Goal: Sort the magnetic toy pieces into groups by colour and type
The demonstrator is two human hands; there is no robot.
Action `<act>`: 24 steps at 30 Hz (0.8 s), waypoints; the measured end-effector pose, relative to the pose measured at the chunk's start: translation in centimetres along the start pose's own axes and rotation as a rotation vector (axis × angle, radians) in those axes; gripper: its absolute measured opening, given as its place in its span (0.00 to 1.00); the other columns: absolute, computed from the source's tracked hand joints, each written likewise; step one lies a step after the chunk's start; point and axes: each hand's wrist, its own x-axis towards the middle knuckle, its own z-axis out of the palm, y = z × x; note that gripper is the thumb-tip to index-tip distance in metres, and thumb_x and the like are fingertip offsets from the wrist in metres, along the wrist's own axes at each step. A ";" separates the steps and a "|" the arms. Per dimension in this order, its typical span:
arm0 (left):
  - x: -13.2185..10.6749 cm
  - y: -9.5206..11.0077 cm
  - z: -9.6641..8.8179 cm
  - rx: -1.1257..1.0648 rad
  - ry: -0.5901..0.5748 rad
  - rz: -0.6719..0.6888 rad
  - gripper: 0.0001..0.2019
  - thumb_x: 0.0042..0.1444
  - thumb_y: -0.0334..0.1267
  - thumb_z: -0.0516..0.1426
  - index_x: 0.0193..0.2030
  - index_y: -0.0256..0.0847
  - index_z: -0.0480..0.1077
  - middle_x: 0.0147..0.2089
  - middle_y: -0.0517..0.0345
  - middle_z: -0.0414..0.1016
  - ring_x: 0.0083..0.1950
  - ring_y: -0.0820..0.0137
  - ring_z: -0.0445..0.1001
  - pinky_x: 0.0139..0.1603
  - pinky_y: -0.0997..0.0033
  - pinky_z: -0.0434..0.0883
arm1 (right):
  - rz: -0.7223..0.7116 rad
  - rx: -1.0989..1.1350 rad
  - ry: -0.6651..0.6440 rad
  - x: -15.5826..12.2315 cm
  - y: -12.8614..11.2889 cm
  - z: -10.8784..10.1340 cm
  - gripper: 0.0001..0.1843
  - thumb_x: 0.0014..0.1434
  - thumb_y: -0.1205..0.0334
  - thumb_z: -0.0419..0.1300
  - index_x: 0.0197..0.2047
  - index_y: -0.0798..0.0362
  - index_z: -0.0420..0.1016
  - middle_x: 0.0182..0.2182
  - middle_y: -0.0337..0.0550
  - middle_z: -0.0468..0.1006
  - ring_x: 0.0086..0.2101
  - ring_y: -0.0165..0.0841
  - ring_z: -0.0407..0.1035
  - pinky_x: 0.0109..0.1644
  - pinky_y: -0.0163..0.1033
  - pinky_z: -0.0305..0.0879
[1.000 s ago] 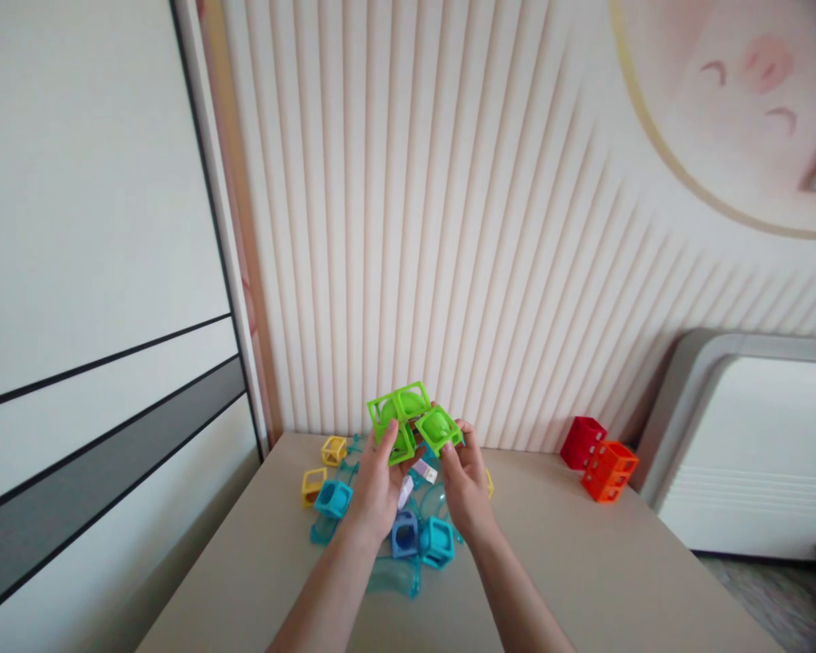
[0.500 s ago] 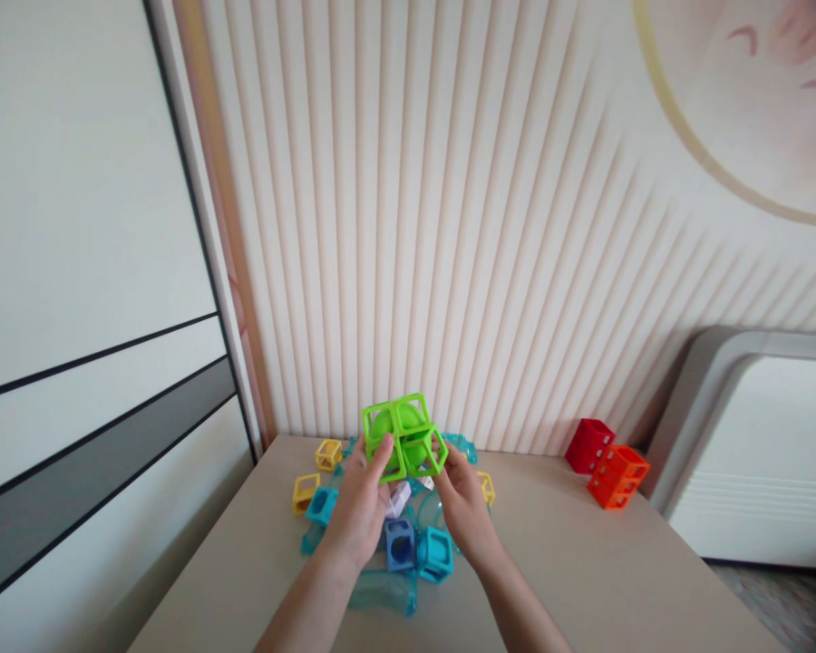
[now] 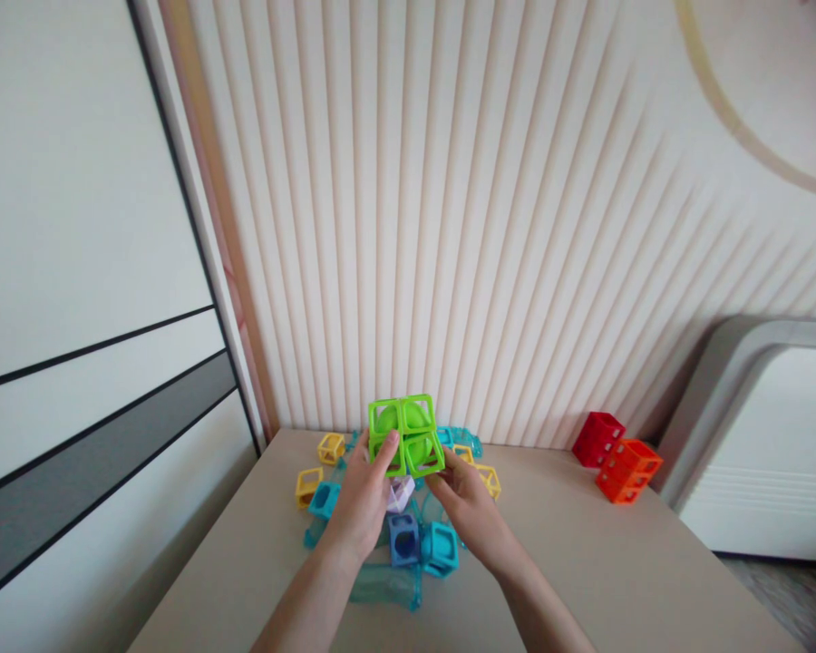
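I hold a cluster of bright green open-frame cubes [image 3: 405,435] above the beige table [image 3: 585,571], close to the ribbed wall. My left hand [image 3: 364,499] grips the cluster's left side, thumb on its front face. My right hand [image 3: 469,508] has its fingers closed on the lower right cube. Below the hands lie a blue cube [image 3: 403,540], a teal cube [image 3: 441,547], a pale lilac piece [image 3: 401,492] and clear teal tube sections [image 3: 387,588].
Yellow frame cubes [image 3: 331,447] lie at the left and right of the pile, with another teal cube [image 3: 325,499] to the left. A red cube [image 3: 597,438] and orange cubes [image 3: 628,471] stand at the back right. A white cabinet [image 3: 768,453] flanks the table's right.
The green cube in my right hand, held apart and tilted a second ago, now sits flush against the cluster. The view has shifted slightly.
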 end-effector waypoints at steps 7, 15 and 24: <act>0.3 0.0 0.0 0.015 0.016 0.002 0.25 0.50 0.48 0.72 0.50 0.39 0.72 0.47 0.50 0.84 0.46 0.58 0.84 0.48 0.61 0.78 | 0.023 -0.093 0.084 -0.9 -0.7 -0.4 0.30 0.62 0.46 0.65 0.64 0.48 0.70 0.58 0.50 0.78 0.55 0.45 0.74 0.63 0.55 0.66; 0.2 -0.1 -0.3 0.003 -0.016 -0.032 0.27 0.50 0.55 0.70 0.49 0.40 0.73 0.45 0.51 0.83 0.47 0.58 0.83 0.50 0.59 0.77 | 0.112 0.291 0.093 -0.3 -1.4 0.6 0.28 0.52 0.43 0.73 0.49 0.48 0.72 0.41 0.48 0.86 0.43 0.44 0.81 0.52 0.51 0.75; 0.2 -0.2 -0.7 0.252 -0.052 0.110 0.30 0.53 0.47 0.71 0.60 0.43 0.69 0.53 0.50 0.82 0.53 0.59 0.81 0.52 0.63 0.76 | 0.077 0.289 0.117 -0.5 -1.2 0.9 0.28 0.57 0.42 0.70 0.52 0.48 0.69 0.43 0.49 0.86 0.46 0.44 0.81 0.54 0.52 0.74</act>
